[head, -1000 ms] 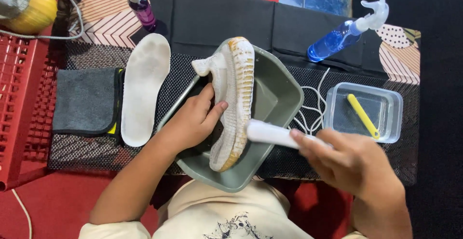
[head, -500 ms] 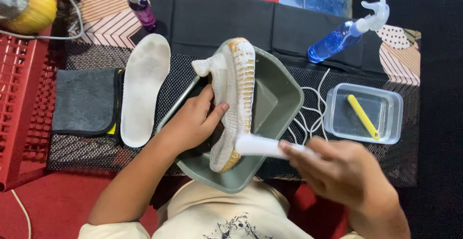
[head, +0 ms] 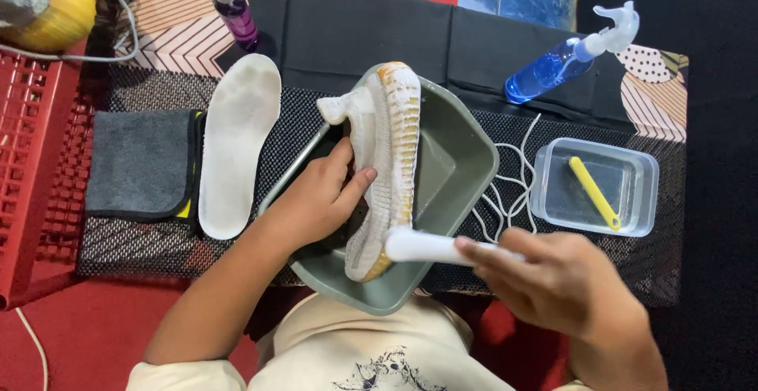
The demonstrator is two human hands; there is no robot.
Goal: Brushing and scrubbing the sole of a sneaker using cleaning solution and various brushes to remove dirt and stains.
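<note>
Two hands work over a grey basin (head: 466, 162) on a dark mesh mat (head: 142, 245) that covers a patterned cloth. The left hand (head: 316, 202) is closed around the side of a white and orange shoe (head: 391, 154), holding it on edge over the basin, sole turned right. The right hand (head: 560, 280) is closed on a white brush (head: 422, 245), its head touching the shoe's lower end. A white insole (head: 237, 142) and folded grey cloth (head: 142, 162) lie left; white laces (head: 505, 194), a clear tub (head: 596, 186) and blue spray bottle (head: 564, 59) right.
</note>
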